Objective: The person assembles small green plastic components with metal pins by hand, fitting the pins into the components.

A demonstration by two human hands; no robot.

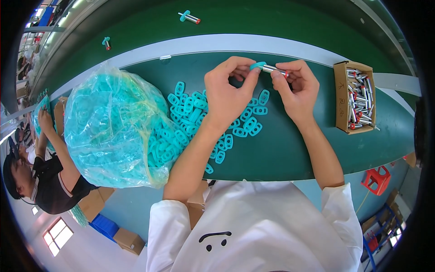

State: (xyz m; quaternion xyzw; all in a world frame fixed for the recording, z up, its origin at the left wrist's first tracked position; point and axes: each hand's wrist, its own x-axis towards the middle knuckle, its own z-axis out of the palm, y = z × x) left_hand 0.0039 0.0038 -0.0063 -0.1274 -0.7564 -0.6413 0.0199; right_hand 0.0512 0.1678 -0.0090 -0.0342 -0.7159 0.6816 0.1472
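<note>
Above the far part of the green table, my left hand (229, 88) pinches a teal oval plastic piece (258, 65) between thumb and forefinger. My right hand (297, 88) grips a silver metal cylinder (269, 68) near its red end. The cylinder's other end meets the teal piece; whether it sits inside the hole is hidden. Loose teal pieces (249, 124) with holes lie around and below my left forearm. More spill from a large clear plastic bag (108, 129) at the left. To the right stands a cardboard box (341, 97) holding many red-ended metal cylinders.
Beyond the table's pale rim (253, 41) runs a green belt (272, 20). On it lie two joined teal-and-metal parts, one at the middle (190, 18) and one farther left (106, 43). A co-worker (54, 177) in black works at the left. A red stool (377, 179) stands at the lower right.
</note>
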